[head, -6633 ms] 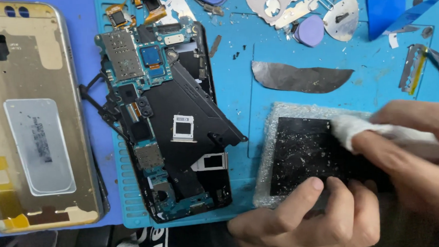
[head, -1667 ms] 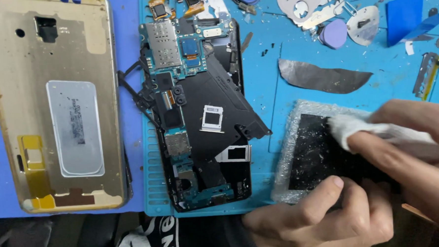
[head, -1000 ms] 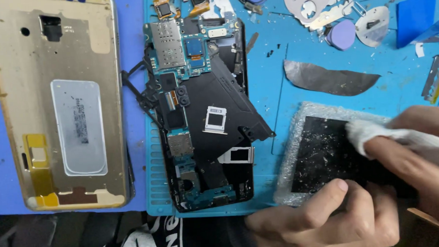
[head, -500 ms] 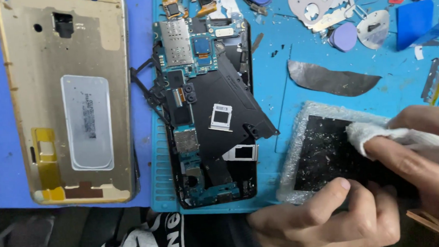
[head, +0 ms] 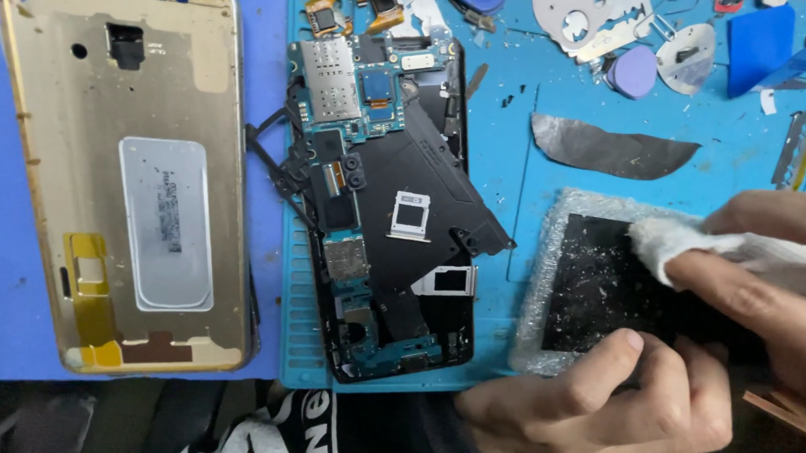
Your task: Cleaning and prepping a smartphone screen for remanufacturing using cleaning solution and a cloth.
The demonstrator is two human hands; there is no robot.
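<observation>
A black screen panel (head: 596, 290), flecked with white debris and edged in silvery wrap, lies on the teal mat (head: 510, 186) at the lower right. My left hand (head: 601, 404) grips its near edge, thumb resting on the glass. My right hand (head: 767, 274) presses a wad of white cloth (head: 675, 242) onto the panel's upper right part. Left of the panel lies an opened phone (head: 384, 209) with its circuit board and black shield plate exposed.
A gold phone back cover (head: 129, 184) lies on the blue surface at the left. A dark curved film strip (head: 613, 149), metal pry tools (head: 593, 14), a purple pick (head: 633, 70) and small parts are scattered across the mat's far side.
The view has drifted so everything sits further right in the frame. My right hand with the cloth has shifted slightly over the panel. My left hand keeps its grip.
</observation>
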